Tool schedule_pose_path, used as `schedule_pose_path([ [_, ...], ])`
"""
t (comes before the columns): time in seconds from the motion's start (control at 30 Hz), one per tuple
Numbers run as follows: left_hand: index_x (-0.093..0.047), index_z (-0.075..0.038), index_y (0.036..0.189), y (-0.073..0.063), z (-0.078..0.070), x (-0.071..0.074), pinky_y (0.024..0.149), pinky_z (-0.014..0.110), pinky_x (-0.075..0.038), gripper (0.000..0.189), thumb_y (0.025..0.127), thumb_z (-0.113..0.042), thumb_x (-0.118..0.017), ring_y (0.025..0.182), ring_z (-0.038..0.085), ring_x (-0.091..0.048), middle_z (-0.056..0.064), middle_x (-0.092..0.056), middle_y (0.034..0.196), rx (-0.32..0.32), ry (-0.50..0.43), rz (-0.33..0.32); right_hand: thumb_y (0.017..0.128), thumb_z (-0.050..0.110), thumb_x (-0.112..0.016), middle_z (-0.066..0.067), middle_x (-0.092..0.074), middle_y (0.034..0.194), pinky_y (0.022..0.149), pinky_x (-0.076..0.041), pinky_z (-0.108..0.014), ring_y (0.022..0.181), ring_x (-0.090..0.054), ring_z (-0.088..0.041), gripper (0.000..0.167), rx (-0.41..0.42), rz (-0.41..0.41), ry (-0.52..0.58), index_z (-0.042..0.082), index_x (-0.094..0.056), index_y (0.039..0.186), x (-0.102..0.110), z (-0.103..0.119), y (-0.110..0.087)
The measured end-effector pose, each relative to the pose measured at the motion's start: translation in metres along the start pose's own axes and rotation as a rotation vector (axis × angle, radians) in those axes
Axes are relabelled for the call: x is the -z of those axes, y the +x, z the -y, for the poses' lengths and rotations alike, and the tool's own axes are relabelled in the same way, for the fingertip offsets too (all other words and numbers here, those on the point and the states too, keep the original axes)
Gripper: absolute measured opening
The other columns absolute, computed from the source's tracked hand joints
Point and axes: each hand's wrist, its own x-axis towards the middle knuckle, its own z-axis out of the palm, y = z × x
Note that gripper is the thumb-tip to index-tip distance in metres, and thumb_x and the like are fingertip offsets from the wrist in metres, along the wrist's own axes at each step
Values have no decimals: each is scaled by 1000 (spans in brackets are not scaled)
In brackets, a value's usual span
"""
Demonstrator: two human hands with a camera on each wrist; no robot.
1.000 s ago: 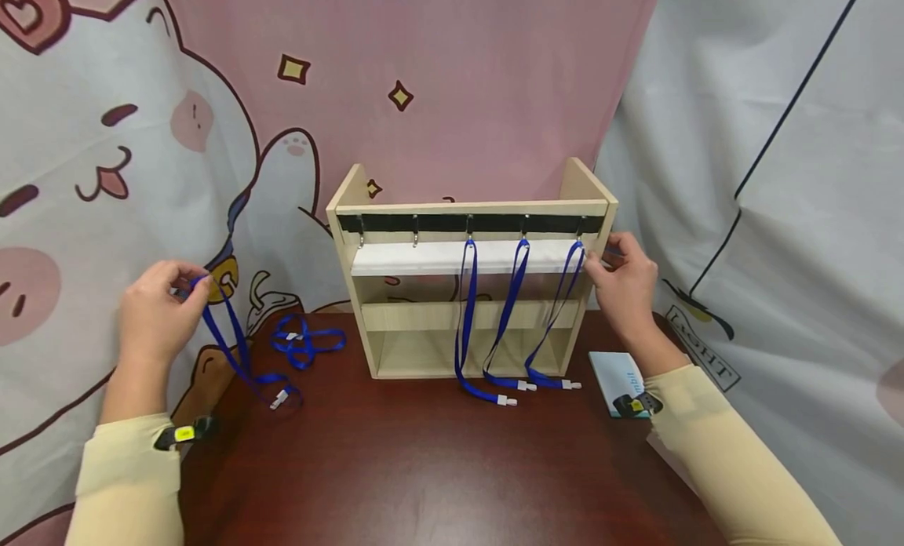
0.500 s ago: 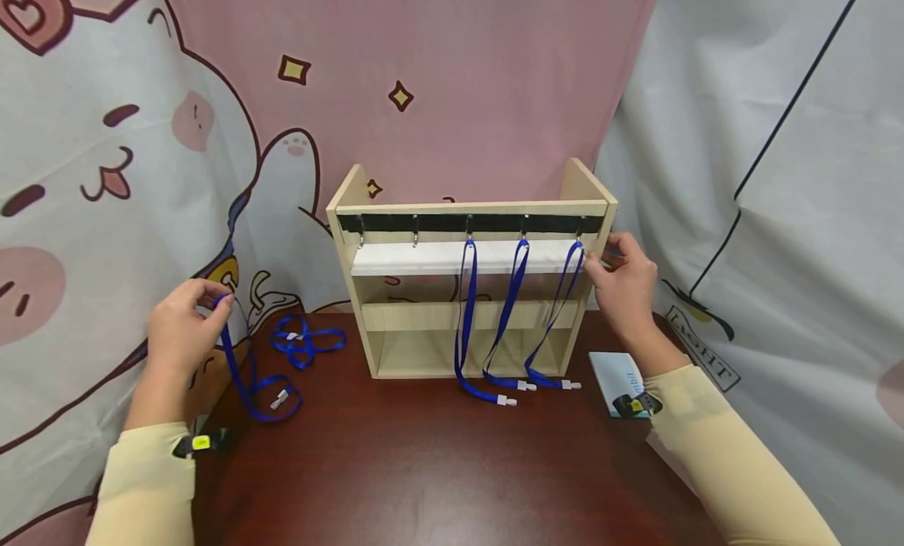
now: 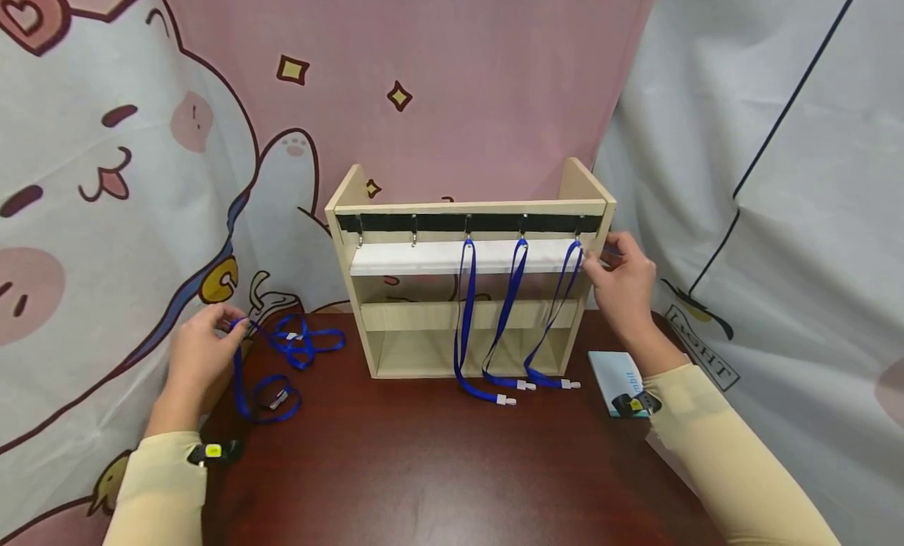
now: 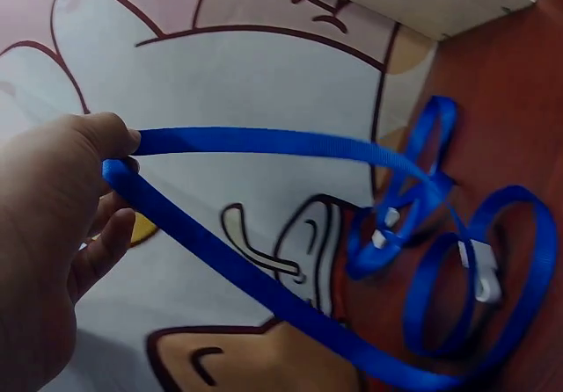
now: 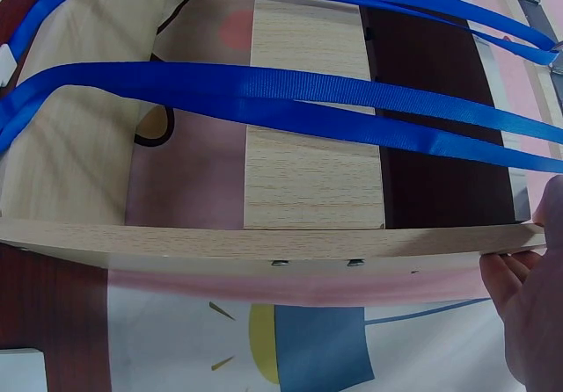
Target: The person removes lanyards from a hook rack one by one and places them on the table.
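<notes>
In the head view my left hand (image 3: pixel 205 356) is low at the left, pinching the top of a blue lanyard (image 4: pixel 257 291) between thumb and forefinger. Two strap lengths run from the fingers down to a coil on the table, with a white clip (image 4: pixel 482 273) in it. Just behind lies a second blue lanyard (image 3: pixel 325 342), loosely looped. My right hand (image 3: pixel 625 283) grips the right side panel of a wooden shelf rack (image 3: pixel 399 317), thumb in front and fingers on the outer face. Three blue lanyards (image 3: pixel 510 291) hang from the rack's hooks, clip ends on the table.
Two hooks (image 3: pixel 414 236) at the left of the dark strip carry nothing. A light blue box or booklet (image 3: pixel 607 373) lies by my right forearm. Printed cloth (image 3: pixel 494 83) hangs behind and along the sides of the brown table (image 3: pixel 424 467).
My left hand has come down and to the right with the lanyard, and more of its strap now lies coiled on the table. The right hand keeps its place on the rack.
</notes>
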Motion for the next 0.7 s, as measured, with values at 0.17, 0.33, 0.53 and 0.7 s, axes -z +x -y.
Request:
schedule_pose_path([
  [0.17,-74,-6,105,-6,7,-11,78,55,-50,10,102,-14,-78,89,41,-70,19,-75,101,17,0,48,99,-2,-70,-18,-79,118,84,-55,-11,114,-78,-37,20,-11,-1,-4,-5,-69,119,0,1,0],
  [0.33,-75,-5,102,-13,14,-19,78,58,-50,7,98,-8,-80,88,41,-69,20,-75,101,7,-1,68,100,-1,-71,-16,-79,120,86,-56,-13,115,-78,-34,20,-18,4,-12,-4,-69,120,0,1,0],
  [0.53,-74,-5,102,-26,23,-28,76,59,-50,9,96,-5,-82,85,39,-67,19,-73,99,11,31,119,100,-1,-72,-14,-79,119,84,-55,-11,114,-78,-32,20,-24,0,-16,-3,-70,120,0,2,0],
  [0.7,-74,-4,101,-40,32,-35,75,58,-51,9,97,-7,-81,84,38,-68,19,-74,99,49,56,162,100,-1,-72,-14,-79,119,84,-55,-11,114,-78,-32,20,-26,1,-18,-2,-70,120,0,2,0],
])
